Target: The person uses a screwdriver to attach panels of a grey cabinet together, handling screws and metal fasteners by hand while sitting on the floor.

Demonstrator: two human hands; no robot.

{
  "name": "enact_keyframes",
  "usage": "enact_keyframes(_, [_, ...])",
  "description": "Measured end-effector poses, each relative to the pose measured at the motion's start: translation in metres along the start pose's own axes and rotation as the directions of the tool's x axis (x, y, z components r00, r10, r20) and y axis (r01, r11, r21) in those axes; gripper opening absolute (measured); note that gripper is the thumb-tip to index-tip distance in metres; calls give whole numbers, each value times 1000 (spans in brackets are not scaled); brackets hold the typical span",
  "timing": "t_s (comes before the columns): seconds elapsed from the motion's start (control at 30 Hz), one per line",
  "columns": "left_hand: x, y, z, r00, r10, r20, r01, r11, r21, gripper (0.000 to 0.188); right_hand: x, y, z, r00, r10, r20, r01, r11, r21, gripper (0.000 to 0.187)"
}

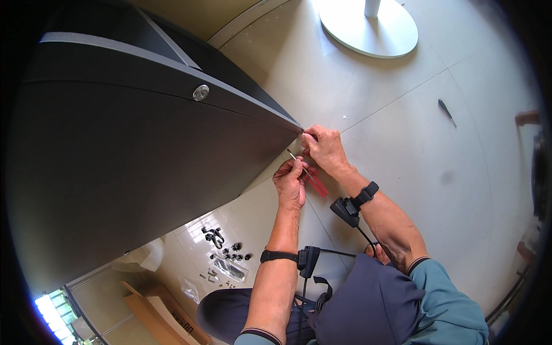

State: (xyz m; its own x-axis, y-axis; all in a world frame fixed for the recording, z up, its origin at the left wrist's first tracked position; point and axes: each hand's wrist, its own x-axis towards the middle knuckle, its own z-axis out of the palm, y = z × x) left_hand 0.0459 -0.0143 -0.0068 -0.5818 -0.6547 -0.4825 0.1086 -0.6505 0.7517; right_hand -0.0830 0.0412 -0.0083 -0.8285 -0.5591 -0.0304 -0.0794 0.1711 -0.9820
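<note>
A red-handled screwdriver is pinched in my left hand, its thin shaft pointing up and left toward the cabinet's corner. Just beside it, my right hand is closed at that same corner, fingertips pressed together against the edge. Whatever those fingers grip is too small or hidden to make out. The large dark cabinet fills the left side, with a lighter grey frame edge and a round silver lock on its upper border.
Black casters or fittings, plastic bags and small screws lie on the floor near my left forearm. An open cardboard box is at lower left. A dark-handled screwdriver lies to the right. A round white base stands at the back.
</note>
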Motion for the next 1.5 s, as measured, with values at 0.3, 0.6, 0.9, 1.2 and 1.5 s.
enact_keyframes(0.3, [0,-1,0,999,-6,54,5,1000,3,6,-3,-4,-4,992,120,-24,-119,991,57,19])
enact_keyframes(0.6, [-3,0,4,1000,-9,22,9,1000,2,6,-6,-11,-1,964,264,6,-261,949,178,17])
enact_keyframes(0.9, [-1,-2,3,1000,0,-25,2,998,64,7,-12,-10,8,963,267,-43,-241,918,314,17])
enact_keyframes(1.2, [-1,-8,-5,998,46,-35,-45,999,13,6,-10,-14,11,945,318,-83,-299,937,183,22])
enact_keyframes(1.5, [0,-10,-10,999,38,34,-35,996,-88,8,-13,-19,9,865,489,111,-470,712,521,25])
